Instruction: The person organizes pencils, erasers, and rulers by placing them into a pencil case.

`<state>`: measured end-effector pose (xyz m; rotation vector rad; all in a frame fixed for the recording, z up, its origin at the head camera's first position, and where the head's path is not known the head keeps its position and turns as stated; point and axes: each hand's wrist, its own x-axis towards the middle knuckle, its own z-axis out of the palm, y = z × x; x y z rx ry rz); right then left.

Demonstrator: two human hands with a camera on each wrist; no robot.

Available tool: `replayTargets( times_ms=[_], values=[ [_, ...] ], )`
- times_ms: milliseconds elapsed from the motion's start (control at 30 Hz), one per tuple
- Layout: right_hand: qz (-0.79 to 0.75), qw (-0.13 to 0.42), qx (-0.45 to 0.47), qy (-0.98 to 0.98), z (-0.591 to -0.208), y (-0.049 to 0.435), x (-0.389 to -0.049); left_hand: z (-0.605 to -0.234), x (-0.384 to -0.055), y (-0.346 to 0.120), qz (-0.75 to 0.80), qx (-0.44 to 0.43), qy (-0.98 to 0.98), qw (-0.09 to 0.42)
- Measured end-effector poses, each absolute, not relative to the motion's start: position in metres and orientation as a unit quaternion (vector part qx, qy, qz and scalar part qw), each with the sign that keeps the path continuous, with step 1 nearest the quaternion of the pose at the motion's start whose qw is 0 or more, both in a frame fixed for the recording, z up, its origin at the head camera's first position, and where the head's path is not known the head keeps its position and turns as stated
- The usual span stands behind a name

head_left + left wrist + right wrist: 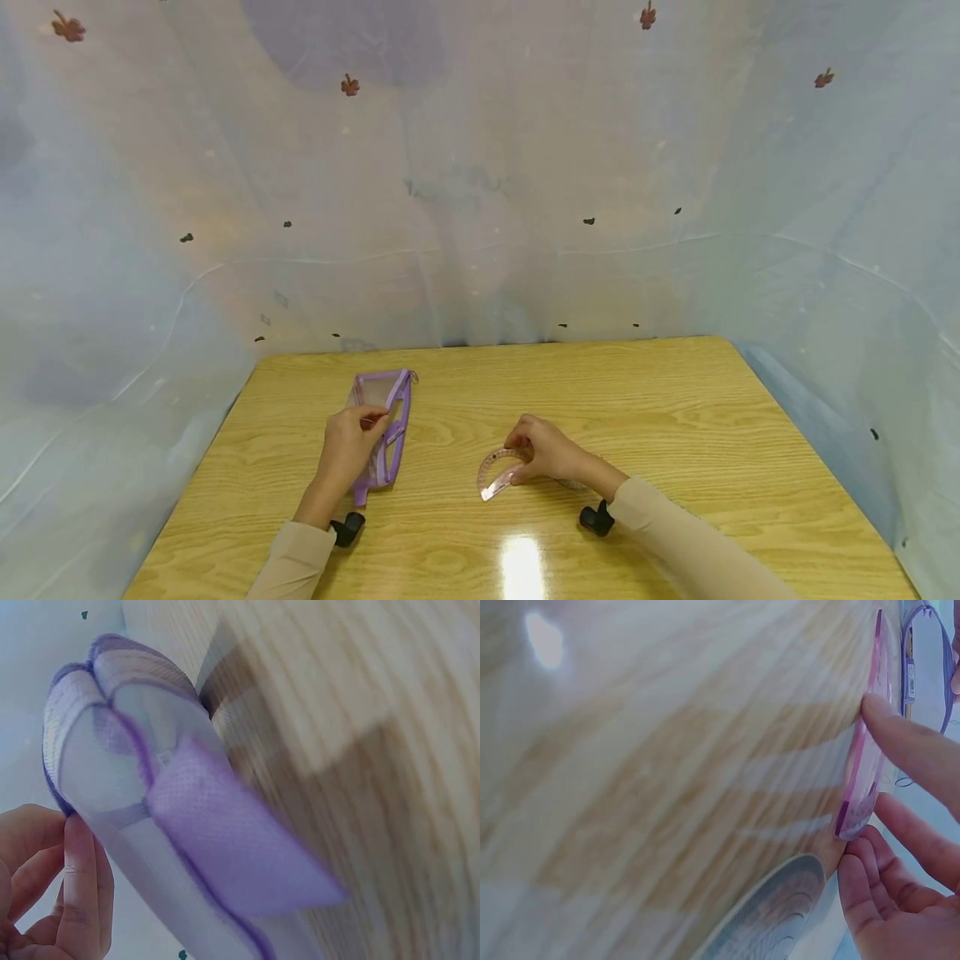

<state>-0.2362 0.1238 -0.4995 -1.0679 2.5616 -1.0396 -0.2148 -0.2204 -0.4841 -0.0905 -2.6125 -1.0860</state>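
My left hand pinches the edge of a see-through pencil pouch with purple trim. In the left wrist view, thumb and finger meet at the rim of the pouch, and a purple fabric tab sticks out from its end. My right hand holds a clear pink protractor between thumb and fingers, low over the table. Whether the protractor touches the wood cannot be told. Beneath the right wrist lies a clear curved plate with printed markings, partly hidden by the arm in the head view.
The wood-grain table carries these things, with a bright light reflection near its front. A pale patterned curtain hangs behind and along both sides. Black wrist devices sit under both wrists.
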Motion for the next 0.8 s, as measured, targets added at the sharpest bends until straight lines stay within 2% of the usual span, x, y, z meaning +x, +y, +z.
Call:
replayTargets(
  times_ms=[800],
  values=[
    [-0.389, 0.122, -0.355, 0.841, -0.4989, 0.1254, -0.2363, -0.4814, -0.2132, -0.2210, -0.381, -0.025, -0.911, 0.155]
  ],
)
